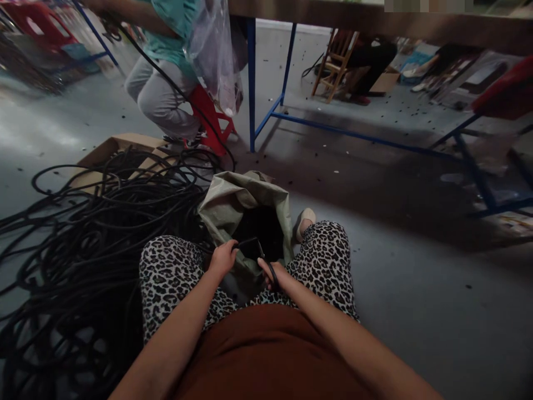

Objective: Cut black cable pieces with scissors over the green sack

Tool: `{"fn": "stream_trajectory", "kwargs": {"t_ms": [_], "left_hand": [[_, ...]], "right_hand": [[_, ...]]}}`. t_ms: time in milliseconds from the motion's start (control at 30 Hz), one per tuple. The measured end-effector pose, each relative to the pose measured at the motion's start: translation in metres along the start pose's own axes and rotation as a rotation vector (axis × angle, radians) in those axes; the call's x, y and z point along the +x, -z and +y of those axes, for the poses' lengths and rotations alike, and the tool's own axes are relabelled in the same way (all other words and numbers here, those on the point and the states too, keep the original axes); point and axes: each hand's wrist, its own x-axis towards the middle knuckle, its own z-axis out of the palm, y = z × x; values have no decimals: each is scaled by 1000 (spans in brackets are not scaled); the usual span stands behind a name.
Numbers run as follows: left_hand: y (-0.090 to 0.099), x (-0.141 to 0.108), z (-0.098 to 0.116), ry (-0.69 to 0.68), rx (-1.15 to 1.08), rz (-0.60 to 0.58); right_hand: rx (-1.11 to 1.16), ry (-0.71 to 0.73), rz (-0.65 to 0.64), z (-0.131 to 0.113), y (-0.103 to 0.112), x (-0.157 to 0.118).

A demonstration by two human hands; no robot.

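Note:
Between my knees stands an open grey-green woven sack (268,190), its rim folded unevenly and dark contents inside. My left hand (224,258) is closed round a black rubber cord (245,242), whose end points right over the sack's mouth. In my right hand (272,272) is a pair of scissors (273,276) with black handles; a short part of the blades shows close to the cord's end. Whether the blades touch the cord I cannot tell. A large tangled heap of black cord (166,191) lies on the floor at my left.
Beyond the heap is an open cardboard box (125,140). A person in grey trousers (162,100) sits on a red stool (212,122) ahead. A table with blue metal legs (252,83) spans the front. Small dark scraps dot the grey floor (400,289).

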Motion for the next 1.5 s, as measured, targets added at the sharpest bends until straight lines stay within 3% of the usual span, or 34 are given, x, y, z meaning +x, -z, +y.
{"fn": "stream_trajectory", "kwargs": {"t_ms": [633,1100,1500], "left_hand": [[-5,-2,0,-121,15,7],[-5,-3,5,-147,-4,-34],[-5,-3,7,-135,5,-56]], "right_hand": [[41,53,-53,9,-2,12],[81,-11,-40,6,-4,12],[97,27,-32,4,-2,7]]}}
